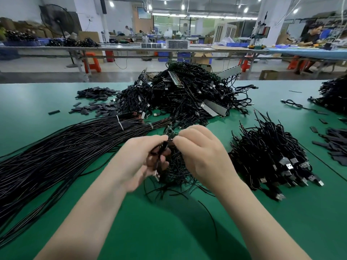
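Note:
Both my hands meet above the middle of the green table [169, 231]. My left hand [139, 162] curls its fingers round a thin black cable [163, 147], whose metal plug end shows below the palm. My right hand [202, 154] pinches the same cable at its upper end, fingertips close to the left hand's. Beneath the hands lies a loose tangle of short black cables [176, 177].
Long black wires tied with white bands [56, 152] fan across the left. A big heap of USB cables and metal strips [187, 92] sits behind. A bundled stack of USB cables [272, 158] lies right. Black sleeve pieces [95, 102] lie far left and right. A person sits at a distant bench.

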### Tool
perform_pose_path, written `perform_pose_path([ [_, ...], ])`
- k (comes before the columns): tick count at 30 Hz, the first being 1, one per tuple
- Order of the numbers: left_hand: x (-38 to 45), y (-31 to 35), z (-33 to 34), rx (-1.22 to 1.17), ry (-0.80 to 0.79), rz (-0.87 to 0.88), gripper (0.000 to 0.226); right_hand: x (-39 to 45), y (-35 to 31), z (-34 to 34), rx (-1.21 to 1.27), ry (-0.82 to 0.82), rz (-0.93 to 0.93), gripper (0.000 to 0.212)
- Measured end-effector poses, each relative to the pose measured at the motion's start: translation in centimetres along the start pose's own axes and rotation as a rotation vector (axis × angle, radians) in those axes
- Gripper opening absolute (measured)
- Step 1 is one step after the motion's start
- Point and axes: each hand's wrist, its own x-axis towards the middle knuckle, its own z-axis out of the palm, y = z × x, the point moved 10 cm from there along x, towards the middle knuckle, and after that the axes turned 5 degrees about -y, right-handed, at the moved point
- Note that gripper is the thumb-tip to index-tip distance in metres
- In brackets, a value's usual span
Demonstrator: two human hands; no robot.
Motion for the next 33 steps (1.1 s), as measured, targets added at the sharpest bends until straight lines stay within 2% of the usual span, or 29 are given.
perform_pose_path([
  [2,0.0,1.5,-1.1,0.151,0.084,0.169,0.017,-0.3,2.5,0.7,0.242,-0.008,0.299,0.007],
  [4,-0.9,3.9,-1.9,0.357,0.191,0.406,0.007,-2.1,5.5,3.0,0.723,-0.050,0.740,0.010],
  [5,-1.4,4.8,-1.7,0.453,0.208,0.501,0.014,-3.1,5.9,4.6,0.988,-0.078,0.917,0.015],
  [7,-2.1,5.8,-0.4,0.590,0.175,0.635,0.029,-4.3,6.0,6.4,1.310,-0.103,1.088,0.021],
  [9,-2.4,5.9,0.5,0.633,0.131,0.682,0.034,-4.4,5.5,6.9,1.476,-0.115,1.132,0.017],
  [11,-2.6,6.0,0.7,0.647,0.124,0.697,0.035,-4.5,5.5,6.8,1.512,-0.114,1.145,0.012],
  [13,-2.6,6.0,0.6,0.648,0.148,0.689,0.031,-4.2,6.0,6.0,1.363,-0.112,1.076,0.013],
  [16,-2.0,5.3,-0.2,0.556,0.196,0.587,0.019,-2.7,5.9,3.9,0.989,-0.054,0.826,0.012],
  [18,-0.9,3.6,-0.8,0.351,0.152,0.382,0.021,-1.3,4.3,1.8,0.561,0.016,0.534,0.010],
  [20,-0.1,0.5,-0.7,0.036,0.058,0.070,0.025,-0.3,1.0,0.2,0.186,0.093,0.197,0.010],
  [22,-0.3,-1.6,0.0,-0.233,0.002,-0.161,0.019,-0.6,-1.3,-0.1,-0.003,0.128,-0.034,0.015],
  [23,-0.3,-1.7,0.0,-0.258,-0.011,-0.175,0.015,-0.6,-1.1,-0.1,0.002,0.127,-0.035,0.012],
  [24,0.1,-1.4,-0.3,-0.200,-0.016,-0.119,0.013,-0.5,-0.1,0.0,0.081,0.117,0.049,0.007],
  [25,0.3,-0.6,-0.6,-0.110,0.002,-0.024,0.011,-0.6,1.7,0.3,0.231,0.091,0.207,0.005],
  [28,-0.2,2.7,-1.8,0.166,0.133,0.287,0.009,-2.5,5.7,3.9,0.901,-0.089,0.786,0.012],
  [29,-0.6,3.6,-1.9,0.262,0.157,0.370,0.012,-3.2,6.0,5.0,1.059,-0.134,0.905,0.017],
  [31,-1.3,4.8,-1.1,0.429,0.152,0.502,0.019,-4.0,5.8,6.3,1.277,-0.183,1.007,0.016],
  [33,-2.3,5.9,0.0,0.552,0.132,0.623,0.027,-4.2,5.5,6.5,1.390,-0.144,1.036,0.007],
])
